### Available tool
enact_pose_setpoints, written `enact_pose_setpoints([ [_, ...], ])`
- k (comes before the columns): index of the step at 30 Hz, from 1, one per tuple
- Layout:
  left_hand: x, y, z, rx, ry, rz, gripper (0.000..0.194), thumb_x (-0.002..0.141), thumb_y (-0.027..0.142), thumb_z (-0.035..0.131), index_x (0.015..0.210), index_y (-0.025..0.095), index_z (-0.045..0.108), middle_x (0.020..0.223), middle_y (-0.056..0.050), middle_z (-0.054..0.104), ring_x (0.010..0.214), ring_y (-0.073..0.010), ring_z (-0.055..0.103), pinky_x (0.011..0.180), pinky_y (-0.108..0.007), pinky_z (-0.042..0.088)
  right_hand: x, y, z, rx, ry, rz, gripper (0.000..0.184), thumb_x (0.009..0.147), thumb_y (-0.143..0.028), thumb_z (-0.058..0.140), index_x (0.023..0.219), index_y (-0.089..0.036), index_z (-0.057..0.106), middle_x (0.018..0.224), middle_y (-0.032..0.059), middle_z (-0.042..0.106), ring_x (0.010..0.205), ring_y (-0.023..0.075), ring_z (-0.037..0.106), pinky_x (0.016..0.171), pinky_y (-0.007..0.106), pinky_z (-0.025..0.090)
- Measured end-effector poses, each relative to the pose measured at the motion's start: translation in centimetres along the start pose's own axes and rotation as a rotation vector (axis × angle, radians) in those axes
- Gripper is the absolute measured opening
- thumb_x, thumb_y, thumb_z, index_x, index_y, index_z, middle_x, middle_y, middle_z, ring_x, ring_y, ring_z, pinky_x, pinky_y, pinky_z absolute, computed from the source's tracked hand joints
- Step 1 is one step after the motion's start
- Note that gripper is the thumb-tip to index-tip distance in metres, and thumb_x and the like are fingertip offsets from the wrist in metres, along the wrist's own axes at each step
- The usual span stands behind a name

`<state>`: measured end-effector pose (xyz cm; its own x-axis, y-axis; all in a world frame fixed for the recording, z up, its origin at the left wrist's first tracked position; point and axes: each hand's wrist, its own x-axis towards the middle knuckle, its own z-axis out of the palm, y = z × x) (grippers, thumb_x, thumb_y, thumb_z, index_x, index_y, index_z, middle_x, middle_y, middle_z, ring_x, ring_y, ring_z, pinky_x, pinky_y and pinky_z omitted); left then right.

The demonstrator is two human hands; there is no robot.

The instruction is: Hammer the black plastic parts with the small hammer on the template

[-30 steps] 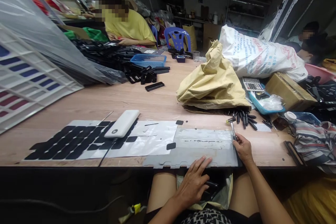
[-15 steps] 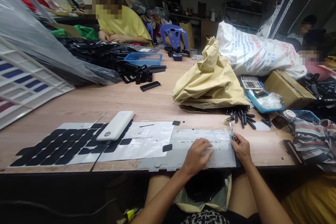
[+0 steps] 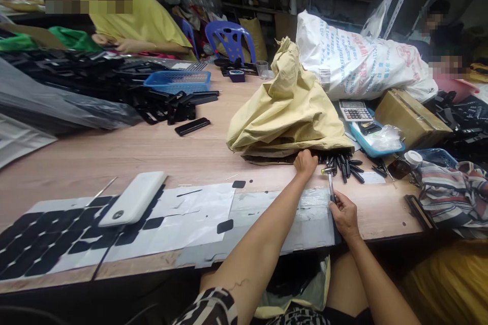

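Note:
My left hand (image 3: 306,163) reaches across the table to the lower front edge of a tan woven bag (image 3: 290,106). Its fingers are curled in, and what they hold, if anything, is hidden. Just right of it a pile of black pen-like parts (image 3: 345,168) spills from under the bag. My right hand (image 3: 345,215) is wrapped around the handle of a small hammer (image 3: 330,183), held head up with a yellowish tip. Below my left forearm lies a grey work sheet (image 3: 308,231) covered in clear film.
At left, a white power bank (image 3: 133,199) rests on white sheets of black stickers (image 3: 41,244). Behind are a blue basket (image 3: 177,81), piled black parts and a co-worker in yellow (image 3: 141,23). A white sack (image 3: 362,61), a calculator (image 3: 355,111) and a cardboard box (image 3: 412,117) stand right.
My left hand has gone from the table's front edge, over the grey sheet, forward to the bag's edge. My right hand keeps hold of the hammer. The view has turned and shifted rightward.

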<state>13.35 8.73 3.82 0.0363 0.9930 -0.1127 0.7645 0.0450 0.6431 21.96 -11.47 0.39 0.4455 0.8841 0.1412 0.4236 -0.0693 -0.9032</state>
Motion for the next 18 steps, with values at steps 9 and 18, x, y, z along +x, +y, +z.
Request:
enact_pose_setpoints([
  [9,-0.5,-3.4,-1.6,0.019,-0.041,0.149,0.018,0.079,0.024,0.064,0.095,0.020,0.073,0.100,-0.011,0.074,0.093,-0.0257,0.067,0.078,-0.033,0.047,0.1,-1.1,-0.3,-0.058,0.000,0.010,0.043,0.076,-0.033,0.060,0.112,-0.012,0.073,0.075,0.0008,0.061,0.060,0.0114,0.047,0.058,0.023,0.043],
  [18,-9.0,-12.7,-6.1,-0.296,-0.266,0.398,0.020,0.075,0.025,0.073,0.094,0.019,0.073,0.084,-0.001,0.071,0.073,-0.0156,0.060,0.068,-0.027,0.046,0.2,-1.4,-0.2,-0.049,0.003,0.021,0.042,0.074,-0.031,0.061,0.110,-0.013,0.074,0.070,-0.0016,0.056,0.056,0.0095,0.042,0.053,0.021,0.037],
])
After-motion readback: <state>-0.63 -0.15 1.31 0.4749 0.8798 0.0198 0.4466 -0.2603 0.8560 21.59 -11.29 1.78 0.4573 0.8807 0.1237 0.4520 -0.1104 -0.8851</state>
